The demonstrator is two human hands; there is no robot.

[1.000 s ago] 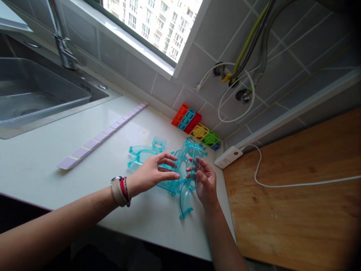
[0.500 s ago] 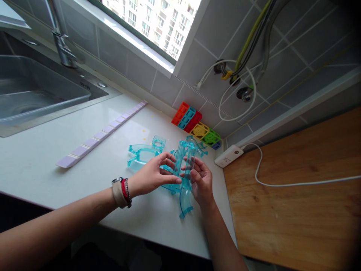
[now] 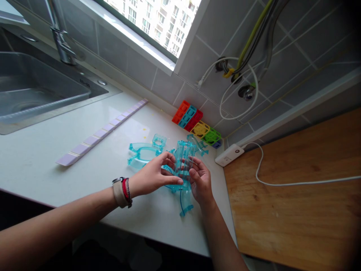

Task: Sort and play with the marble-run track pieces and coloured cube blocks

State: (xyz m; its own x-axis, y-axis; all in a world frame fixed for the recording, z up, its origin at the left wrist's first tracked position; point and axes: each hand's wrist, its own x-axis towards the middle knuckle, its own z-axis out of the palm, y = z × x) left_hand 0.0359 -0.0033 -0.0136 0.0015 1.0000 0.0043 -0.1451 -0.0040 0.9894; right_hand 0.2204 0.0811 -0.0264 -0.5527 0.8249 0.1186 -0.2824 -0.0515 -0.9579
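Observation:
Two clear teal plastic tube-like pieces [image 3: 184, 154] stand upright side by side between my hands, close together or touching. My left hand [image 3: 160, 171] curls round the left one, with its thumb across the lower front. From the right, my right hand [image 3: 200, 178] grips the other with thumb and fingers. Behind and left of my left hand lie curved teal track pieces [image 3: 145, 148] and a small square teal piece with a round hole [image 3: 159, 140]. A curved teal piece [image 3: 186, 205] lies below the tubes, and more teal pieces [image 3: 200, 145] lie behind my right hand.
Coloured plastic blocks [image 3: 194, 122] line the tiled wall at the back. A white power bank [image 3: 229, 155] with a cable sits by the wooden board [image 3: 287, 195] on the right. Left are a lilac segmented strip [image 3: 100, 134] and a sink [image 3: 45, 96]; cables [image 3: 239, 71] hang above.
The two upright teal tubes, which had a gap between them, have come together. My right hand has shifted slightly left with its piece; my left hand has hardly moved.

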